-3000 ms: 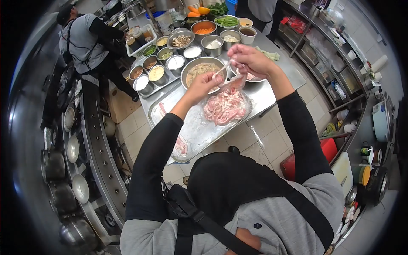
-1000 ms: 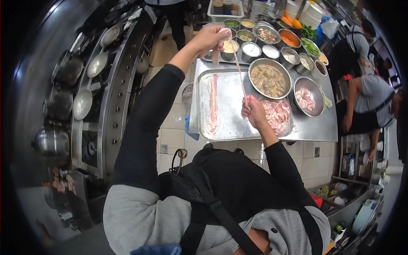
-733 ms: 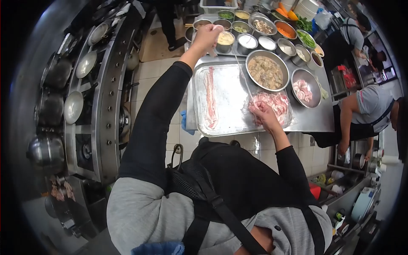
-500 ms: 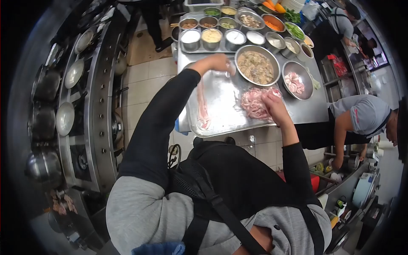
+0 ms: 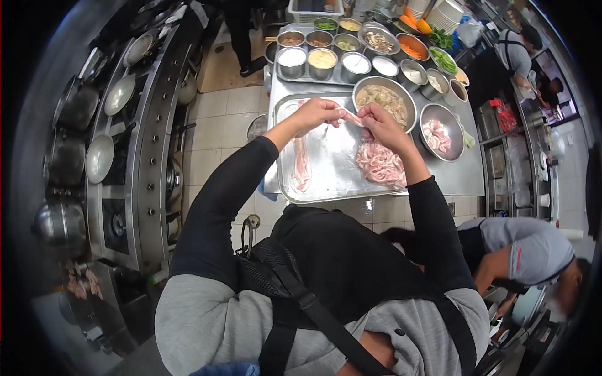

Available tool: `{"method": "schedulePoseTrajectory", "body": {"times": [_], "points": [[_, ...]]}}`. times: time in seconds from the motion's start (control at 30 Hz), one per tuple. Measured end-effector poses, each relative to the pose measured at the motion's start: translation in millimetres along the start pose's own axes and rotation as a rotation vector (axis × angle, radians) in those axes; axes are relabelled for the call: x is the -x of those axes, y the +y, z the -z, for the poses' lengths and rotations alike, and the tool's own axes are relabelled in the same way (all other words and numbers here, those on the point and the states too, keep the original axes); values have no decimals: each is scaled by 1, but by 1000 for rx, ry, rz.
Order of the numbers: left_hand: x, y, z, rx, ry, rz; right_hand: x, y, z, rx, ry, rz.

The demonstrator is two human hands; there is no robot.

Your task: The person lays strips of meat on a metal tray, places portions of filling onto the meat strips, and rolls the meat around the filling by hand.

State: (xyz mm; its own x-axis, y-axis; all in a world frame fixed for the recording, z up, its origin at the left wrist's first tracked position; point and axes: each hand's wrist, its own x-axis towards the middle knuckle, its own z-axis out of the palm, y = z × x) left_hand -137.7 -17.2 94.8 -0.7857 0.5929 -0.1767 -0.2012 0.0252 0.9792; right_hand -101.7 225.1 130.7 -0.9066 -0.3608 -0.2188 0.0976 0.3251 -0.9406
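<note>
Between my two hands a slice of raw meat (image 5: 349, 117) is stretched above the tray. My left hand (image 5: 318, 115) pinches one end, fingers closed. At the other end my right hand (image 5: 382, 127) is closed on the same slice. Below lies a shallow metal tray (image 5: 330, 178). A long strip of pale pink meat (image 5: 302, 166) rests along its left side, and a heap of raw meat slices (image 5: 380, 164) sits at its right, just under my right wrist. Behind my right hand stands a steel bowl of meat mixture (image 5: 384, 99), partly hidden by the hand.
To the right is a steel bowl with meat pieces (image 5: 437, 136). Several metal containers (image 5: 322, 62) of ingredients line the table's back. A stove with pans (image 5: 120, 94) runs along the left. A co-worker in grey (image 5: 527, 247) bends over at the right.
My right hand has left the meat heap and risen to meet my left hand, which moved slightly down. A meat slice now spans both hands. The co-worker at right has bent lower.
</note>
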Motion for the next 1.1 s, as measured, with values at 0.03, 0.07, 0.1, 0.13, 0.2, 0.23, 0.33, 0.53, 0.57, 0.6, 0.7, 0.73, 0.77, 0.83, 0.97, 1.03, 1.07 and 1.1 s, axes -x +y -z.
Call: {"method": "schedulePoseTrajectory", "body": {"times": [0.03, 0.07, 0.1, 0.13, 0.2, 0.23, 0.33, 0.53, 0.57, 0.6, 0.7, 0.73, 0.77, 0.83, 0.97, 1.03, 1.07, 1.1], "points": [[3, 4, 6, -51, 6, -9, -2, 7, -11, -35, 50, 85], [7, 6, 12, -102, 9, -16, -7, 18, -21, 26, 85, 150], [9, 8, 17, -203, 19, -14, -11, 29, -31, 86, 120, 213], [10, 9, 23, -304, 26, -11, -13, 36, -40, 146, 157, 275], [2, 0, 45, -396, 7, -49, -4, 34, -54, -149, 100, 11], [-2, -1, 53, -382, 23, -47, -1, 43, -60, -254, 82, -53], [-13, -10, 66, -362, 46, -30, 15, 56, -83, -439, -5, -173], [-31, -46, 57, -1028, 247, -10, 35, 94, -135, -655, 26, -354], [-34, -58, 54, -1014, 268, -42, 34, 97, -140, -684, 20, -388], [-36, -72, 52, -996, 288, -73, 34, 101, -144, -702, 30, -411], [-28, -90, 36, -1275, 567, -578, 40, 89, -147, -589, 61, -413], [-19, -86, 26, -1346, 707, -715, 43, 85, -145, -544, 51, -417], [-11, -83, 20, -1165, 719, -704, 44, 82, -143, -501, 41, -419], [12, -91, 10, -984, 453, -467, 43, 81, -147, -497, 101, -438], [64, -110, -23, -1017, 153, -290, 39, 88, -144, -600, 94, -492], [60, -118, -21, -1081, 289, -356, 38, 91, -134, -523, 25, -538], [61, -121, -23, -1109, 359, -382, 41, 93, -132, -426, -22, -542], [57, -121, -18, -1150, 374, -377, 43, 94, -128, -326, -70, -539]]}}
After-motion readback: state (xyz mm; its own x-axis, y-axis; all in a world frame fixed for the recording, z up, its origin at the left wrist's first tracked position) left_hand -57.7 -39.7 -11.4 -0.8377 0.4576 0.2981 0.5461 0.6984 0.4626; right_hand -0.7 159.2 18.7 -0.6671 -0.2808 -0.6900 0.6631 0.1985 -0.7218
